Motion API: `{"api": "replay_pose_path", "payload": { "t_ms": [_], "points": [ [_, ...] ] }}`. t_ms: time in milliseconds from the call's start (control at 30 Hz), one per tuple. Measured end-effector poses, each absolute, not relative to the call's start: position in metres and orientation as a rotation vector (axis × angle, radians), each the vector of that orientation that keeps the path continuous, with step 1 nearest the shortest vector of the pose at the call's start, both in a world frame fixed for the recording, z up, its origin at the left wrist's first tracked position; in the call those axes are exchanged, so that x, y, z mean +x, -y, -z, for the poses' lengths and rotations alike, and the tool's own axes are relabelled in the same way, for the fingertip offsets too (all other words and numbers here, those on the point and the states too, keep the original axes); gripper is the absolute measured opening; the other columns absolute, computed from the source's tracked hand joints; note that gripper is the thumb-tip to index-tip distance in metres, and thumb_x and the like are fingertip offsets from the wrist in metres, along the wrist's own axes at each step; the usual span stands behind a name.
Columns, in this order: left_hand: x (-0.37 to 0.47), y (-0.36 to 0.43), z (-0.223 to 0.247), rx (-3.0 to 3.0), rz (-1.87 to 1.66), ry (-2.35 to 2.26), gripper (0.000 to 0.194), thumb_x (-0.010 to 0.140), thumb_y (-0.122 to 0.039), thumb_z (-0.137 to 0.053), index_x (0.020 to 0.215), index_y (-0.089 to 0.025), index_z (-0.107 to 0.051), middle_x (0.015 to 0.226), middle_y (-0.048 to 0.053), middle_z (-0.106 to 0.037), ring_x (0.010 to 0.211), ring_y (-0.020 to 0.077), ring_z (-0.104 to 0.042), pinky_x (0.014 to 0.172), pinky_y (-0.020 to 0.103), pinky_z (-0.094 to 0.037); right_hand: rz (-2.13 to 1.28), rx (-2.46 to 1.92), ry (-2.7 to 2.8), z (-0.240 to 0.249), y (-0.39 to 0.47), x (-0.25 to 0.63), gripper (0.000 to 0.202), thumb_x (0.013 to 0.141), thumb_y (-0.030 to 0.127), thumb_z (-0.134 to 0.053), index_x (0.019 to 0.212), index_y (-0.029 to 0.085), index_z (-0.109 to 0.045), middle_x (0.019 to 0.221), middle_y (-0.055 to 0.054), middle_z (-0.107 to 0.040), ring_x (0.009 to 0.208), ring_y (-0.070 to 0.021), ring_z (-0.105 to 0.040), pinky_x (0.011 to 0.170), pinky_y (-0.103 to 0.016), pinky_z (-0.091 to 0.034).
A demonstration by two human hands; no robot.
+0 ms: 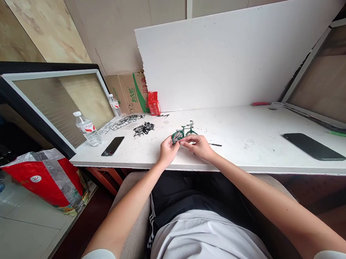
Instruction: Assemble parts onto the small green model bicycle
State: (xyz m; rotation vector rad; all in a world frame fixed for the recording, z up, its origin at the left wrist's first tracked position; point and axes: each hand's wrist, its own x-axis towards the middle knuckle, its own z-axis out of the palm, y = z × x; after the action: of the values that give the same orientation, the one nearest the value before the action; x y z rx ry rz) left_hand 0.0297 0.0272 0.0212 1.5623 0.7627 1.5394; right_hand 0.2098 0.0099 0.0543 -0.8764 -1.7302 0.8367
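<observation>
A green model bicycle [183, 128] with a dark saddle and silvery handlebars stands upright above the near middle of the white table, its handlebars to the right. My left hand [167, 150] is closed on its rear wheel at the left side. Just below the frame, my right hand [200, 146] has thumb and fingers pinched together close to my left thumb. Whatever sits between those right fingertips is too small to make out. The fingers hide the lower parts of both wheels. Beside my right hand lies a thin dark tool [215, 144].
Black model parts [143, 128] and dark part frames [127, 121] lie back left, near water bottles [89, 129] and a phone [113, 146]. A small red box [154, 104] stands behind. Far right are a black phone-like slab [314, 146] and a pink object [261, 103].
</observation>
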Motion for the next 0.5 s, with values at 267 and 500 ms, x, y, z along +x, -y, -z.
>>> {"api": "replay_pose_path", "payload": {
  "t_ms": [267,500],
  "points": [
    [0.031,-0.023,-0.0183,1.653,-1.509,-0.718,0.045,0.096,-0.039,-0.075,0.132,-0.014,-0.068,0.131,0.018,-0.074,0.122,0.0296,-0.073,0.104,0.04,-0.06,-0.868,-0.862,1.656,-0.0543,-0.0114,0.2091,0.036,0.088,0.058,-0.079,0.097,0.024,-0.081,0.105,-0.009,-0.077,0.081,-0.0217,-0.066,0.062,-0.032,-0.054],
    [0.0308,-0.0213,-0.0177,1.714,-1.504,-0.743,0.043,0.098,-0.038,-0.072,0.134,-0.015,-0.068,0.131,0.017,-0.075,0.121,0.0291,-0.073,0.103,0.04,-0.061,-0.898,-0.831,1.643,-0.0576,-0.0073,0.2077,0.037,0.088,0.059,-0.078,0.099,0.023,-0.079,0.104,-0.008,-0.074,0.083,-0.0213,-0.064,0.059,-0.031,-0.052]
  ]
}}
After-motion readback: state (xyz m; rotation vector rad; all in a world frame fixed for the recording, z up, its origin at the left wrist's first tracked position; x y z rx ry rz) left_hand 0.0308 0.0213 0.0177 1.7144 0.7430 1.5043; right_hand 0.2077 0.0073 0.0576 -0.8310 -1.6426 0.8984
